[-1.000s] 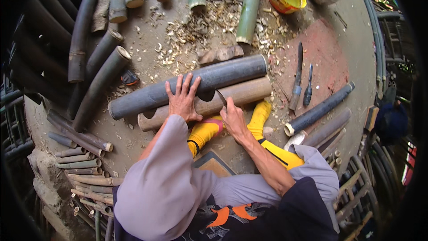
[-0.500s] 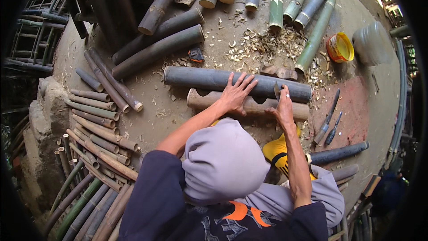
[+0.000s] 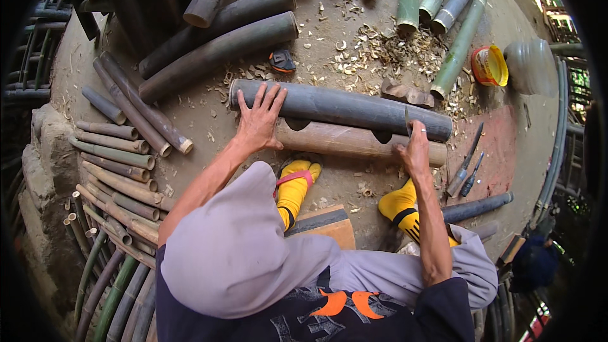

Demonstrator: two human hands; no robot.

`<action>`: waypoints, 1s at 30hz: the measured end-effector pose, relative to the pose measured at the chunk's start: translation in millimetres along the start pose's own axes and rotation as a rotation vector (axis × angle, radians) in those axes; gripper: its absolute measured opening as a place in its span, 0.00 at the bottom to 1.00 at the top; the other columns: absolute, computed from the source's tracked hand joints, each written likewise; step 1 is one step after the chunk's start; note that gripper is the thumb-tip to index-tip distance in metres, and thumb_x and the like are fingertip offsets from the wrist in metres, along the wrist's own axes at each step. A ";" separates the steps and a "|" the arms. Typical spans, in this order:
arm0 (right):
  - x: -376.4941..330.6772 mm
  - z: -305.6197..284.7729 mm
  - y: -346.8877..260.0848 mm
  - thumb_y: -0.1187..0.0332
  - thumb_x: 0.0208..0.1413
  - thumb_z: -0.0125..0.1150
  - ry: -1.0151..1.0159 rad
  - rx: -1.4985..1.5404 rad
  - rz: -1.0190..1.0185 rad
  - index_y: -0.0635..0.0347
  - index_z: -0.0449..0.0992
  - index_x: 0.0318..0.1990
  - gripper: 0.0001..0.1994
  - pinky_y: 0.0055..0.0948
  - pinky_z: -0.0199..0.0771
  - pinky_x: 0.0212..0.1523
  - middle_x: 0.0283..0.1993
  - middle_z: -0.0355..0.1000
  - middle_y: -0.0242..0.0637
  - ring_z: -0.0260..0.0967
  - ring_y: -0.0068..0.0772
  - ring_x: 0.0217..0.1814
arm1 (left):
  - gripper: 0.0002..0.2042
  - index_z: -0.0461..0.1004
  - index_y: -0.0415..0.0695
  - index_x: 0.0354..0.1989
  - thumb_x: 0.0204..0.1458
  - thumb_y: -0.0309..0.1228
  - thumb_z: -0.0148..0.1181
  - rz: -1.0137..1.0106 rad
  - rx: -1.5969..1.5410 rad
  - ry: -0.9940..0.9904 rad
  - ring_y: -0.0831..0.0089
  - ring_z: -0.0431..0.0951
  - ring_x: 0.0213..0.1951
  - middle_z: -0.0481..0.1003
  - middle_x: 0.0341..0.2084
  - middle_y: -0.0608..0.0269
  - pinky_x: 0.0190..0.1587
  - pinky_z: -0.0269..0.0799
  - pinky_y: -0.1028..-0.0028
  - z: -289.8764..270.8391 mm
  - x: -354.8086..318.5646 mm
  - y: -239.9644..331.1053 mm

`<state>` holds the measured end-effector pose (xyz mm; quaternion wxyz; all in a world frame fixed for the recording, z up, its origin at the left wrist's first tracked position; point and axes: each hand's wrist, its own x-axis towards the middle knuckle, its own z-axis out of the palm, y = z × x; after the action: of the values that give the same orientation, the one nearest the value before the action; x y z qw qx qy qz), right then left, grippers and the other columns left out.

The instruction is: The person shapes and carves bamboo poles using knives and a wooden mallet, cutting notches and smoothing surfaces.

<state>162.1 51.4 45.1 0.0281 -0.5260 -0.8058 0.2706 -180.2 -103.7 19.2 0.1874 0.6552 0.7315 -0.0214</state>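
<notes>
Bamboo lies across the dirt floor (image 3: 209, 114): a grey bamboo pole (image 3: 342, 106) touching a brown notched pole (image 3: 354, 141) nearer the person. Left hand (image 3: 258, 120) presses flat, fingers spread, over both poles. Right hand (image 3: 415, 152) is clamped around a small blade (image 3: 408, 121) at the brown pole's right end.

The person wears a pale lavender-grey cloth cap (image 3: 234, 247), soft and rounded, which hides the head from above. Under it sits a dark navy top (image 3: 304, 316) with an orange shape and pale lettering printed across the chest; its sleeves end short, leaving both forearms bare. The trousers (image 3: 405, 272) are light grey and loose, bunched at the knee. On the feet are bright yellow socks (image 3: 294, 190), one crossed by a pink sandal strap (image 3: 292, 177), the other marked with dark stripes near the ankle.
</notes>
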 end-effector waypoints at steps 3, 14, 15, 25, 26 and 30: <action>-11.4 20.3 -59.6 0.76 0.51 0.59 -0.102 0.227 -0.041 0.66 0.64 0.52 0.20 0.43 0.73 0.40 0.40 0.72 0.54 0.73 0.47 0.41 | 0.67 0.46 0.49 0.69 0.10 0.49 0.79 0.007 -0.010 0.008 0.57 0.45 0.69 0.49 0.67 0.61 0.60 0.39 0.29 3.2 -4.3 -3.3; -33.3 144.4 -174.3 0.76 0.55 0.48 -0.276 0.542 -0.054 0.65 0.55 0.47 0.13 0.56 0.65 0.27 0.23 0.68 0.62 0.69 0.68 0.29 | 0.64 0.50 0.49 0.67 0.11 0.45 0.79 0.017 -0.127 0.093 0.57 0.46 0.69 0.53 0.66 0.64 0.61 0.37 0.29 10.1 -0.7 -10.1; -31.8 145.9 -175.4 0.76 0.55 0.48 -0.282 0.526 -0.044 0.64 0.54 0.45 0.12 0.57 0.64 0.27 0.23 0.68 0.62 0.68 0.69 0.30 | 0.64 0.50 0.49 0.67 0.11 0.45 0.78 0.014 -0.134 0.094 0.58 0.46 0.69 0.53 0.66 0.64 0.61 0.37 0.30 10.8 -0.7 -10.7; -27.5 150.1 -178.0 0.76 0.55 0.49 -0.265 0.468 -0.011 0.62 0.54 0.41 0.11 0.60 0.62 0.27 0.21 0.67 0.63 0.67 0.71 0.29 | 0.62 0.51 0.49 0.67 0.12 0.44 0.77 0.014 -0.158 0.108 0.59 0.47 0.69 0.54 0.66 0.65 0.62 0.36 0.31 12.9 -1.2 -12.8; -27.5 150.8 -177.0 0.76 0.55 0.49 -0.266 0.464 -0.008 0.62 0.54 0.41 0.11 0.60 0.62 0.27 0.21 0.67 0.63 0.67 0.71 0.29 | 0.62 0.51 0.49 0.67 0.12 0.44 0.77 0.014 -0.164 0.107 0.59 0.47 0.69 0.54 0.66 0.65 0.62 0.36 0.31 13.2 -1.3 -12.6; -25.3 147.4 -180.1 0.76 0.54 0.50 -0.266 0.473 -0.019 0.62 0.54 0.41 0.12 0.59 0.63 0.27 0.21 0.67 0.63 0.67 0.70 0.29 | 0.62 0.50 0.49 0.68 0.12 0.44 0.77 0.004 -0.170 0.096 0.60 0.47 0.69 0.53 0.66 0.65 0.63 0.35 0.31 11.7 -1.5 -12.4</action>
<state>-25.2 -84.5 9.5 0.0466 -0.4570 -0.7218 0.5177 -189.2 -110.1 6.1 0.2070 0.6387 0.7376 0.0724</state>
